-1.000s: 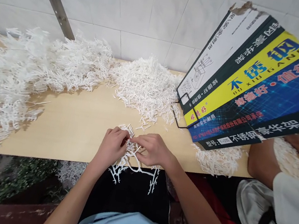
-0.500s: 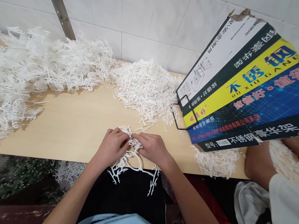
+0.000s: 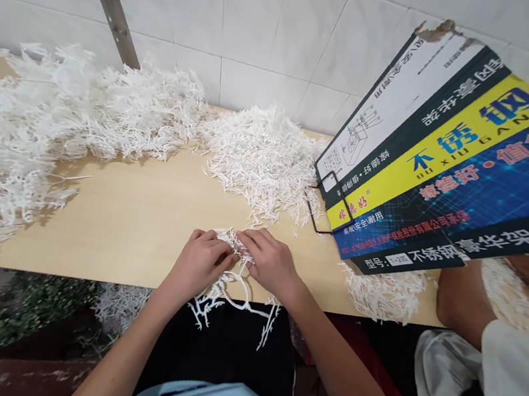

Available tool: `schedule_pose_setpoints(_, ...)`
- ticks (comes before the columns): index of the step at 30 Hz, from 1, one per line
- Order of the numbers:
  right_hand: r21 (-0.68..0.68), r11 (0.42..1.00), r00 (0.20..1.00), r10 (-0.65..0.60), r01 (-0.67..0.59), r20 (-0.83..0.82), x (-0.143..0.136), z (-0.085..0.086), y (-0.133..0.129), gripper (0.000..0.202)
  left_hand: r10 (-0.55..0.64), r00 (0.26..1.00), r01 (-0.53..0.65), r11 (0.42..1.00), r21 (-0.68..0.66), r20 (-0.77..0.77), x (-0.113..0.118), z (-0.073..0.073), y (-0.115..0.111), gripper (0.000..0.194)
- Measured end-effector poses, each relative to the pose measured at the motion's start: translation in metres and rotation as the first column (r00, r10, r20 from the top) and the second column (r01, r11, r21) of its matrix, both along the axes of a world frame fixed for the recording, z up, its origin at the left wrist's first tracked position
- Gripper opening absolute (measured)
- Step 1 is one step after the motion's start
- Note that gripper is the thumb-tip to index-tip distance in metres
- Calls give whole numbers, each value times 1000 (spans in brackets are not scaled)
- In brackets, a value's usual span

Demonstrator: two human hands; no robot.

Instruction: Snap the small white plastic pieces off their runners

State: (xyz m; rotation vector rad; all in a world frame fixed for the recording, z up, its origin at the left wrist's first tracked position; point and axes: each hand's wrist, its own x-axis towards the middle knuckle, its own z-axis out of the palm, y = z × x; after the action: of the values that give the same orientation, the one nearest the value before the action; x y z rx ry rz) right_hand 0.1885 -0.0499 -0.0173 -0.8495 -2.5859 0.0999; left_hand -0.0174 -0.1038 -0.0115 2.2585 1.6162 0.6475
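My left hand (image 3: pixel 203 259) and my right hand (image 3: pixel 270 261) meet close together over the front of the table (image 3: pixel 127 229). Between them is a white branched plastic sprig (image 3: pixel 241 299), with arms hanging past the table edge towards my lap. My left fingers are curled and closed on its upper left part. The fingers of my right hand pinch the cluster of small twigs at its top; their tips are partly hidden. Just behind my hands lies a heap of short white plastic pieces (image 3: pixel 261 157).
A big tangled pile of white sprigs (image 3: pixel 83 100) covers the left side. A printed cardboard sheet (image 3: pixel 442 167) leans at the right, near a black wire frame (image 3: pixel 332 202). Beyond it are another person's arm (image 3: pixel 463 299) and a smaller white heap (image 3: pixel 383 292). A metal bracket (image 3: pixel 109 3) sticks up behind.
My right hand has lifted slightly and shifted its fingers over the top of the sprig. The left stays on it. The whole view has moved a little.
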Motion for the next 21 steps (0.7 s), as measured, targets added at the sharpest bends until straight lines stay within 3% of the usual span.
schedule_pose_setpoints(4, -81, 995, 987, -62, 50, -146, -1, -1, 3, 22, -21, 1000, 22, 999, -24, 21, 1, 5, -2, 29)
schedule_pose_setpoints(9, -166, 978, 967, -156, 123, -199, -1, -5, 6, 36, -69, 998, 69, 998, -14, -12, 2, 7, -3, 31)
schedule_pose_setpoints(15, -150, 971, 963, -212, 187, -166, -3, -4, 5, 43, -120, 993, 120, 992, -35, 3, -1, 6, -2, 30)
schedule_pose_setpoints(21, -310, 929, 907, -296, 201, -301, -1, -5, 11, 47, -161, 987, 161, 984, -79, 11, -5, 8, -2, 30)
